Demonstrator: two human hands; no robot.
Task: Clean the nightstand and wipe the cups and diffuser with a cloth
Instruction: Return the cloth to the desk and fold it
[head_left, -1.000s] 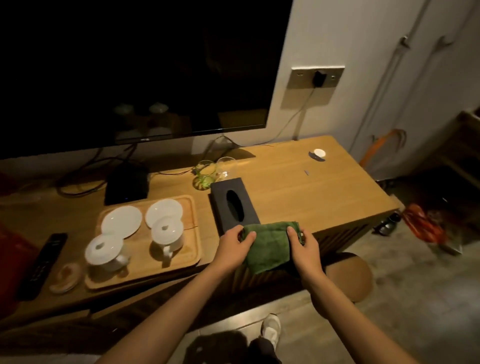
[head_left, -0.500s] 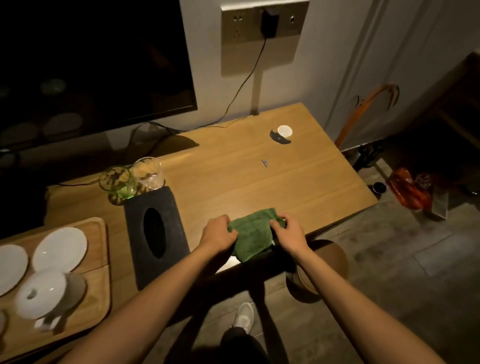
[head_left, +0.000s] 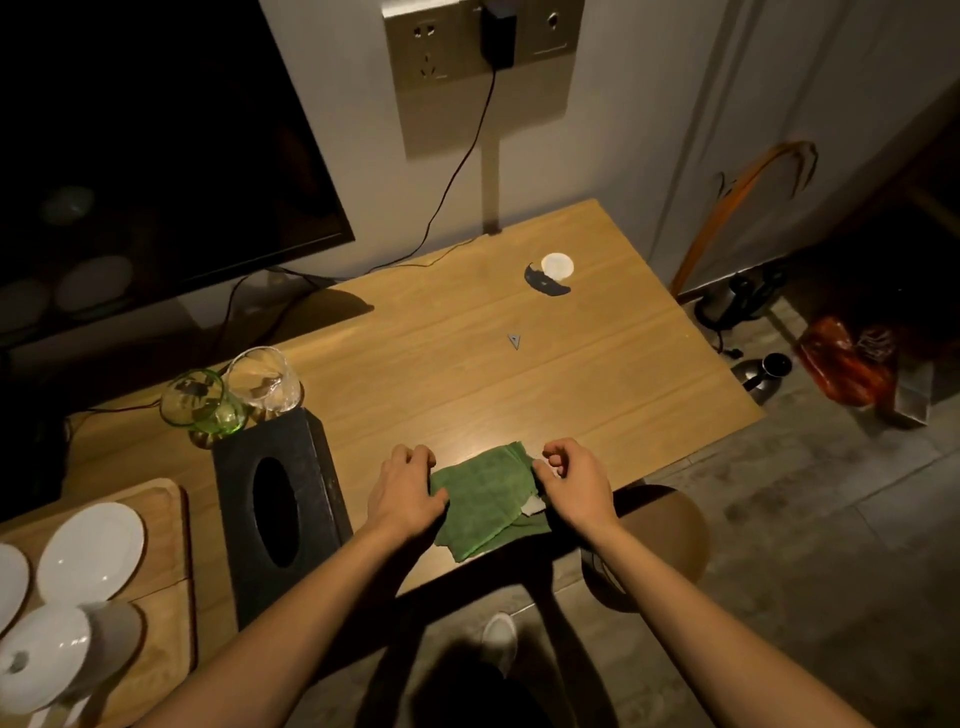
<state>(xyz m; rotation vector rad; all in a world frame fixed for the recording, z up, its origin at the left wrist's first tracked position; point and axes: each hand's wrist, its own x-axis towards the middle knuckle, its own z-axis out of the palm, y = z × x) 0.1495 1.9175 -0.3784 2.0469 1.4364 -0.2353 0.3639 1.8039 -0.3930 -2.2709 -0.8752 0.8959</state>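
The green cloth (head_left: 485, 496) lies folded on the wooden nightstand (head_left: 467, 374), right at the front edge, and one corner hangs a bit over it. The cloth sits between my two hands. My left hand (head_left: 405, 493) holds its left side, with my fingers curled over the edge and my thumb on top. My right hand (head_left: 574, 480) pinches its right side, and my fingers are curled in tight there. A small white bit peeks out from under the cloth near my right thumb.

Just beside my left hand is a black tissue box (head_left: 280, 509). Behind the box stand two glass cups, a green glass (head_left: 200, 402) and a clear glass (head_left: 265, 379), touching each other. At the far left a wooden tray (head_left: 171, 545) holds white saucers and an upside-down white cup (head_left: 52, 657). Far back on the nightstand is a little white round thing (head_left: 557, 266).
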